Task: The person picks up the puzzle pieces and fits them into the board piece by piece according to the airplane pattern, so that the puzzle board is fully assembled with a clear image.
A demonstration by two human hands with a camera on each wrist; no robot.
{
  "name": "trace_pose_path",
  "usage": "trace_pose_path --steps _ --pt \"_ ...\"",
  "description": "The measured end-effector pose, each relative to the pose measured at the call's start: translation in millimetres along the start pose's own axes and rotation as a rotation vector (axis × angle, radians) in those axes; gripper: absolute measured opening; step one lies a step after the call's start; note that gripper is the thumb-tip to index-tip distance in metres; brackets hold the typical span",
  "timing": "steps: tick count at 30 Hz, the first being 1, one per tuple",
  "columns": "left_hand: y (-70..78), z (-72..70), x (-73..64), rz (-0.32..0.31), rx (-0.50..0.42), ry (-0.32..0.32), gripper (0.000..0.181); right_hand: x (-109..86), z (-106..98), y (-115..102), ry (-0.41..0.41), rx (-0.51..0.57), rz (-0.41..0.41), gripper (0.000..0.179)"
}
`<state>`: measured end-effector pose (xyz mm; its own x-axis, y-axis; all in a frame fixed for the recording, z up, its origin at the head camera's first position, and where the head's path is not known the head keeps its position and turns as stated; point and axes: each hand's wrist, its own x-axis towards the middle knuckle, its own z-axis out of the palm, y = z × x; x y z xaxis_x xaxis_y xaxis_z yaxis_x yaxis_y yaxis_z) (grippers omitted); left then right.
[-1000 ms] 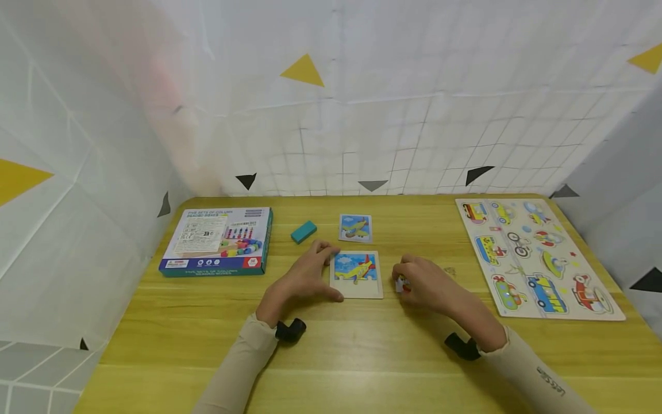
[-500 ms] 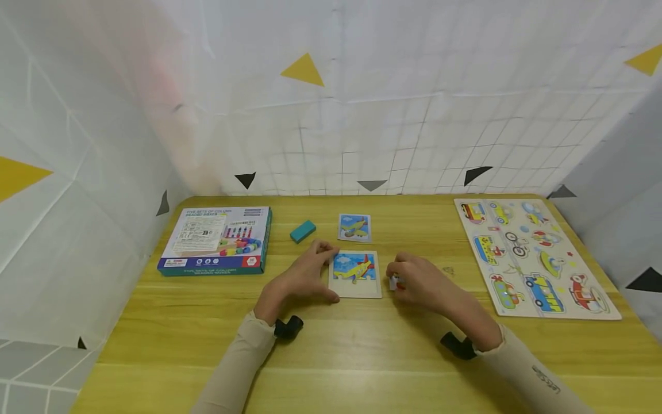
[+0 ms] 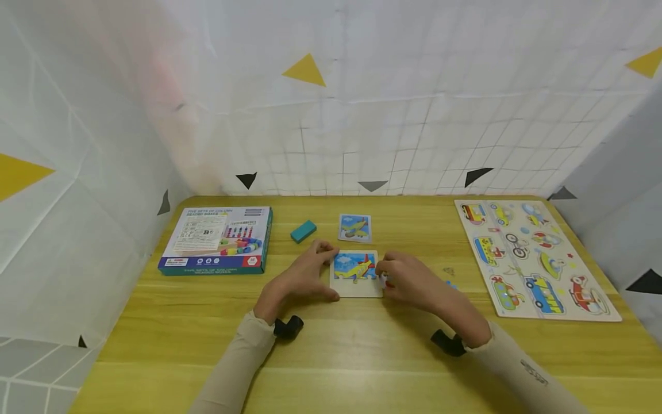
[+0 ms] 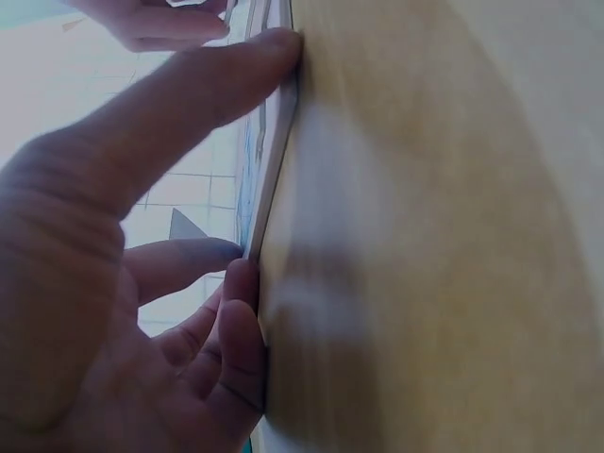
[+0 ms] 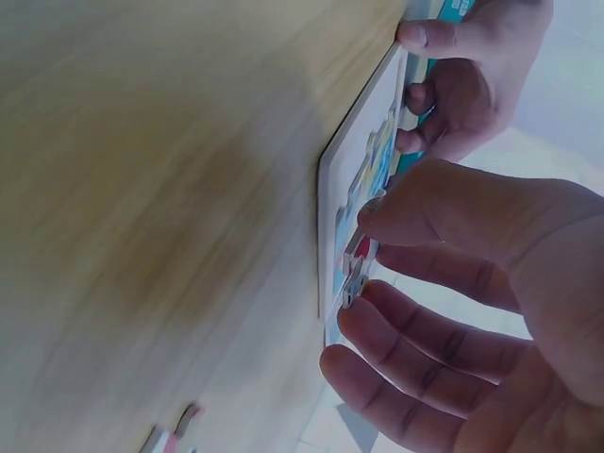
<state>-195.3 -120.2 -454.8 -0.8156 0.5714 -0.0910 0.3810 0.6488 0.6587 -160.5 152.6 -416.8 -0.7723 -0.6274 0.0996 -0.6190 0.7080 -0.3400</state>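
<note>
A small square jigsaw tray lies on the table, its upper part filled with a yellow airplane picture and its lower part bare. My left hand holds the tray's left side, with the thumb at the near corner and the fingers at the far one. Over the tray's right edge, my right hand pinches a small jigsaw piece with red on it between thumb and fingers. Most of that piece is hidden in the head view. Loose jigsaw pieces lie on the table near the right hand.
Behind the tray lies a picture card of the same airplane, with a teal block to its left. A beaded-set box stands at the left. At the right is a wooden vehicle puzzle board.
My right hand has moved left with the jigsaw piece, from beside the tray to its right edge. A blue piece now shows behind the right wrist. The left hand stays on the tray.
</note>
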Motion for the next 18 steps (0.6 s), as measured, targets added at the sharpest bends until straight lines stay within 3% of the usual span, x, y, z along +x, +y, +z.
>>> trace_pose_path --steps 18 --pt "1.4 -1.2 -0.5 -0.024 -0.023 -0.003 0.106 20.2 7 -18 0.022 0.006 -0.075 0.02"
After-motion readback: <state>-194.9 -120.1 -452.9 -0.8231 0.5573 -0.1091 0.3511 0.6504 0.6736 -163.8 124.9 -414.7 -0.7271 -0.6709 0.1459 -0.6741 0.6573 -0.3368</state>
